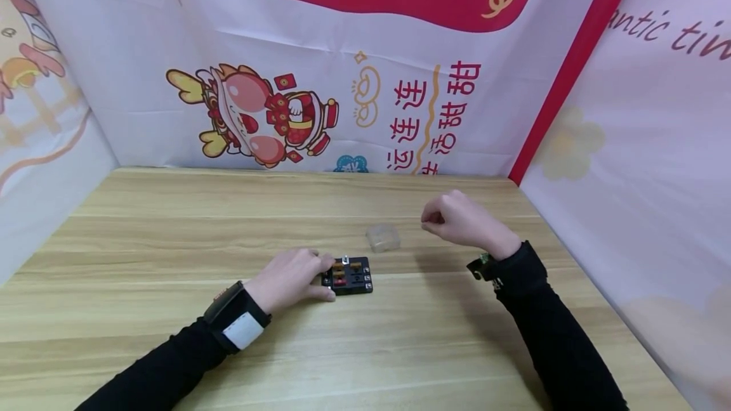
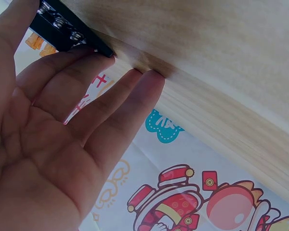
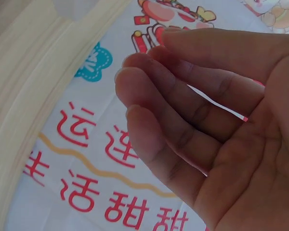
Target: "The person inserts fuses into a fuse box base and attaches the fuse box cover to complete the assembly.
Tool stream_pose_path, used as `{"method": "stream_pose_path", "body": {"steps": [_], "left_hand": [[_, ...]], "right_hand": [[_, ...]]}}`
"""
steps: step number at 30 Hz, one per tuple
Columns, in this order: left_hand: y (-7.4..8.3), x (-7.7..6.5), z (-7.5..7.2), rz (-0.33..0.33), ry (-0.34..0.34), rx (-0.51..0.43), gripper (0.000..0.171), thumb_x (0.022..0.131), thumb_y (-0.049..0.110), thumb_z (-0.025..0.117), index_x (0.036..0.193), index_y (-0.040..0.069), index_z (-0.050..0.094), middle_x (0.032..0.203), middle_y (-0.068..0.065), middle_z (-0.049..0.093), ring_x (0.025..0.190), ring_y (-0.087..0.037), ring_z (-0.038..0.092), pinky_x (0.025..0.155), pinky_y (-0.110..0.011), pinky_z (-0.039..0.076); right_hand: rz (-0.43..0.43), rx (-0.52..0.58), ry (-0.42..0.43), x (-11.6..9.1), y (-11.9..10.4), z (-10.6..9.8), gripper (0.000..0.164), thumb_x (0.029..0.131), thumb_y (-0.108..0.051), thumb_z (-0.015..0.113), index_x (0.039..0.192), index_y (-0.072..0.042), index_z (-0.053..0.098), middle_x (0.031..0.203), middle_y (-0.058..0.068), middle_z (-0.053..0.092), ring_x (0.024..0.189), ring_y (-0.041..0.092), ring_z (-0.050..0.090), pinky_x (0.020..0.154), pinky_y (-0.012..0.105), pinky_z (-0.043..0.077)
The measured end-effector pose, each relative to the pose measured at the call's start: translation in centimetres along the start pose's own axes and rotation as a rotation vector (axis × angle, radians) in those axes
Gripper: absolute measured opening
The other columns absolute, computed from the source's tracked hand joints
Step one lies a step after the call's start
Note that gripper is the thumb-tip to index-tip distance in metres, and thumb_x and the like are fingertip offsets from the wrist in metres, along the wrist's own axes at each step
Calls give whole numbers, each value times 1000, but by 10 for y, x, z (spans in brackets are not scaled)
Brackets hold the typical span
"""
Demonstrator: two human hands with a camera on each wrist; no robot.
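Observation:
A black fuse block point(image 1: 360, 283) with orange and red blade fuses and silver screw terminals lies flat on the table. My left hand point(image 1: 293, 281) holds its left end, thumb on the near side and fingers on the far side. In the left wrist view, part of the fuse block point(image 2: 62, 29) shows between thumb and fingers. My right hand point(image 1: 465, 221) hovers above the table to the right, fingers loosely bent. Nothing shows between the right fingers point(image 3: 149, 130) in the right wrist view. A clear plastic cover point(image 1: 382, 237) sits behind the block, between both hands.
The wooden table point(image 1: 228, 221) runs back to a printed cloth backdrop point(image 1: 320, 37) with a cartoon figure and red lettering. Cloth walls also stand at the left and at the right point(image 1: 639, 163).

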State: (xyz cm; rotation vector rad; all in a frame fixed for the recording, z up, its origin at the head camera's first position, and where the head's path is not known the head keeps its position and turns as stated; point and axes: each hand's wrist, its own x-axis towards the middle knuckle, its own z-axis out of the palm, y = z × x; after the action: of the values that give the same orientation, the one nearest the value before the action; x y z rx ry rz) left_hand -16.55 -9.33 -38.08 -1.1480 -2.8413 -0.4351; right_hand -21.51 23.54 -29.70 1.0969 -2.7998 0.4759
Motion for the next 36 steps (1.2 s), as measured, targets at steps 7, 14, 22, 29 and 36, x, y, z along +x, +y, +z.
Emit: {"method": "stream_pose_path", "body": {"steps": [7, 14, 22, 29, 36], "left_hand": [[0, 0, 0, -4, 0, -1, 48, 78, 42, 81, 110, 9, 69, 87, -3, 65, 66, -10, 50, 56, -27, 41], [0, 1, 1, 3, 0, -6, 48, 78, 43, 81, 110, 8, 69, 86, -2, 64, 65, -10, 50, 56, -27, 41], [-1, 0, 1, -6, 5, -10, 48, 78, 44, 81, 110, 10, 69, 87, -2, 65, 65, -10, 50, 56, -27, 41], [-2, 0, 1, -1, 8, 2, 48, 78, 45, 81, 109, 10, 69, 86, -2, 64, 65, -10, 50, 56, -27, 42], [-1, 1, 2, -10, -1, 2, 51, 78, 45, 81, 113, 10, 69, 89, -3, 65, 67, -11, 51, 58, -28, 42]], "right_hand": [[42, -4, -25, -9, 16, -8, 3, 86, -4, 74, 84, -4, 74, 75, -3, 66, 68, 10, 61, 66, 33, 52], [90, -2, -86, -23, 39, -11, 4, 86, -7, 75, 84, -3, 74, 76, -3, 66, 69, 10, 62, 66, 34, 52], [177, 1, -175, -33, 64, -20, 7, 82, -8, 80, 85, -6, 74, 75, -3, 65, 70, 11, 59, 68, 35, 51], [237, 50, -309, -39, 71, -23, 10, 77, -4, 80, 82, -10, 73, 71, -4, 61, 67, 13, 55, 65, 34, 47], [273, 119, -462, -41, 81, -12, 17, 68, 5, 80, 75, -7, 70, 67, -4, 61, 63, 12, 55, 60, 31, 47]]}}
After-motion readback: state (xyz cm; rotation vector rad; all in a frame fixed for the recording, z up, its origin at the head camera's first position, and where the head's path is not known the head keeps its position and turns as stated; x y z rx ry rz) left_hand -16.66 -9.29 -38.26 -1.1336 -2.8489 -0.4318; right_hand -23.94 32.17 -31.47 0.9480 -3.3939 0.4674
